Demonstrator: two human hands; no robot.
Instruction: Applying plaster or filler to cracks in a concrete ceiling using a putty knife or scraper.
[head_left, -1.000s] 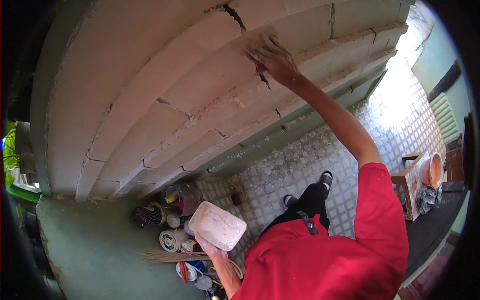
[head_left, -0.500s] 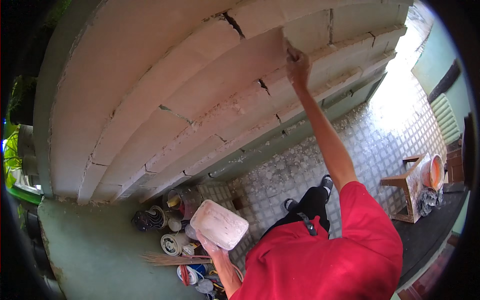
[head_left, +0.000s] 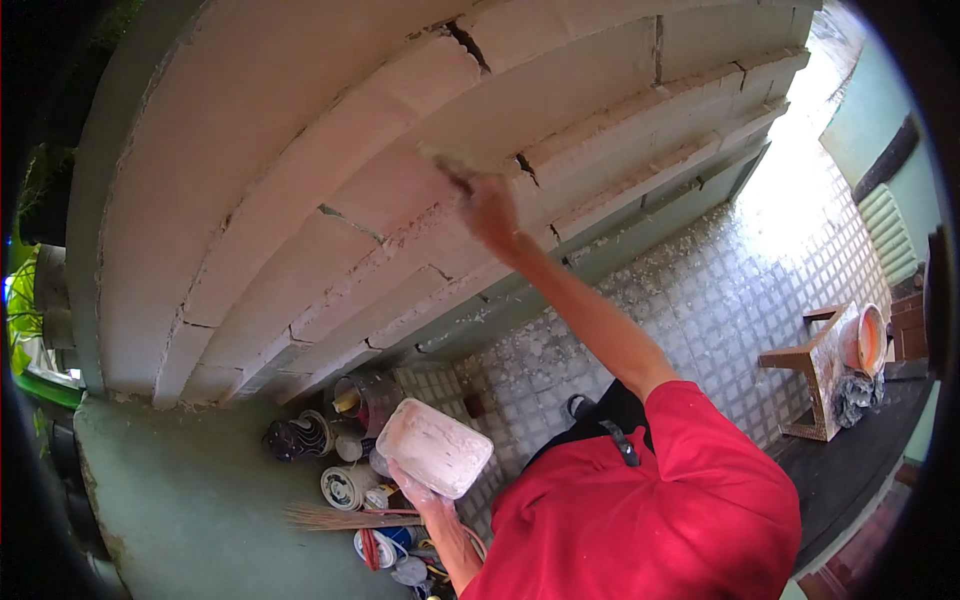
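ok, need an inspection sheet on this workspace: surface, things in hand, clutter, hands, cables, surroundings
Surface: pale block wall, dark gaps at several joints; tiled floor, white specks.
Things in hand: white tub with pale paste inside.
Clutter: white bucket, straw broom and other containers, lower left.
Hands: left hand holds the tub; right hand at the wall, blurred, grip unclear.
Cables: red cord-like strands near the broom, kind unclear.
Surroundings: brown stool-like stand at right, orange container by it; green plants far left.
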